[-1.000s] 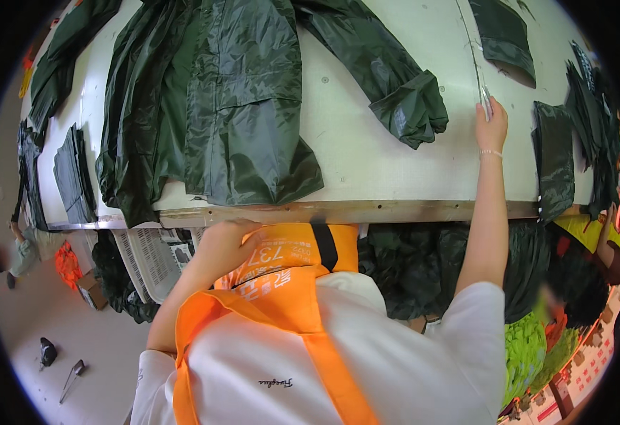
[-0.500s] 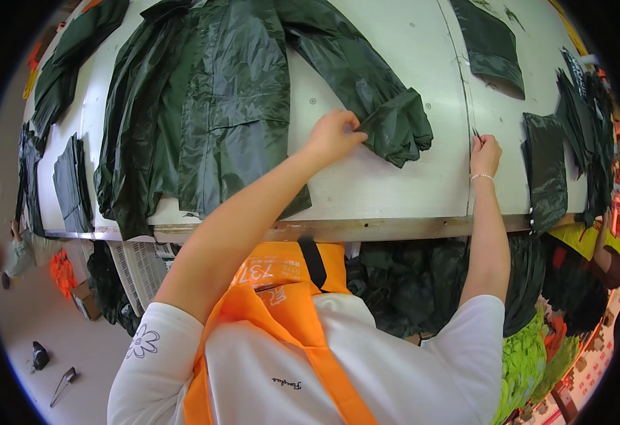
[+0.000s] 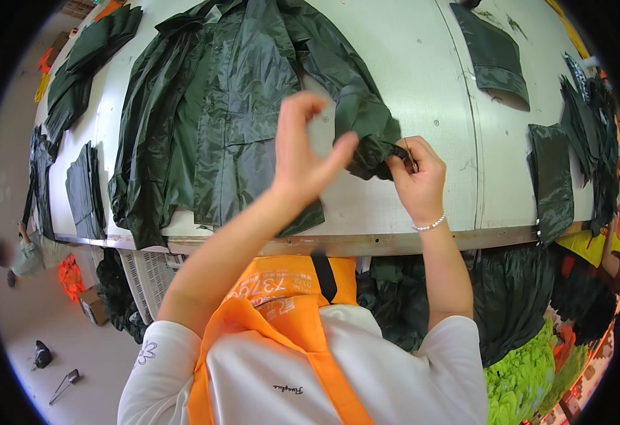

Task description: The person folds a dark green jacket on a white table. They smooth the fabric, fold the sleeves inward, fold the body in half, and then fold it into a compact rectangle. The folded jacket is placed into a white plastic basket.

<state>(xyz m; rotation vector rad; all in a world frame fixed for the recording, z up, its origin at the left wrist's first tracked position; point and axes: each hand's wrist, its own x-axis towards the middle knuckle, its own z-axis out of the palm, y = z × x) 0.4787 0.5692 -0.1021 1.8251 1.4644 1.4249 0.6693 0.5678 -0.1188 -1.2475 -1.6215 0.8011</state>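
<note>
A dark green jacket [image 3: 242,106] of shiny, thin fabric lies spread on the white table, its front panels facing up. Its right-hand sleeve reaches toward me and ends in a bunched cuff [image 3: 373,145]. My left hand [image 3: 303,149] is raised over the jacket's edge beside that sleeve, thumb and fingers apart, slightly blurred, nothing in it. My right hand [image 3: 422,177] is at the cuff's right side, closed round a small dark pointed tool that looks like thread snips [image 3: 410,157]. The fingers partly hide the tool, and whether they also pinch the cuff is unclear.
A dark green fabric piece [image 3: 494,60] lies at the far right, with a folded stack [image 3: 552,177] nearer. More folded pieces [image 3: 84,191] lie at left. The table's edge [image 3: 366,246] runs before me. Below are a white crate [image 3: 147,280] and lime-green fabric [image 3: 522,375].
My left hand has let go of the sleeve cuff and moved left, opening. My right hand has come left to the cuff with the snips. The cuff has shifted left.
</note>
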